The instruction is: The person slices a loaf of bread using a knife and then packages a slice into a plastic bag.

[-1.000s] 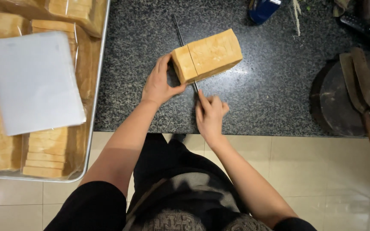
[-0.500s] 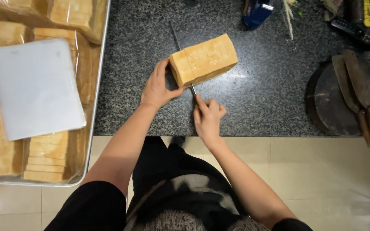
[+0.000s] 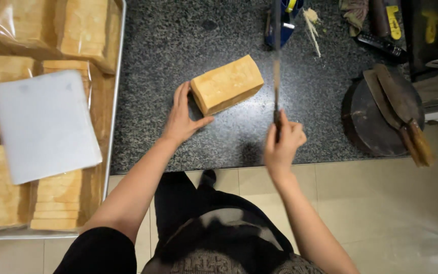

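While standing at the near edge of the bench [image 3: 168, 45], reaches out with both arms over pale floor tiles [image 3: 381, 213].

Nearest: right hand [image 3: 284, 142], closed tight round the handle of a long thin knife [image 3: 277, 66]. Blade up off the stone, pointing straight away from the body, clear of everything.

A little farther and to the left: left hand [image 3: 182, 119], spread wide, gripping nothing. Palm and fingers flat against the near-left end of a loaf [image 3: 227, 84], thumb laid out along its near side.

Loaf whole, golden, brick-shaped, resting on the dark speckled stone about mid-bench. Long axis slanting from near-left to far-right, so at an angle to the blade rather than square to it. Lies left of the knife hand and slightly beyond it, with a strip of bare stone between its right end and the blade. Left hand clearly the nearer of the two: touching, while the right holds apart.

At the left, a metal tray [image 3: 116, 101] just beside the bench, carrying a stack of sliced bread [image 3: 57, 200], a white sheet [image 3: 44, 127] and, farther back, bagged loaves [image 3: 82, 28] in clear wrap.

At the right, well apart, a round dark chopping block [image 3: 361, 119] with two cleavers [image 3: 399, 109] lying across it.

Farthest back, a blue thing [image 3: 290, 20] behind the blade tip; kind not possible to tell.
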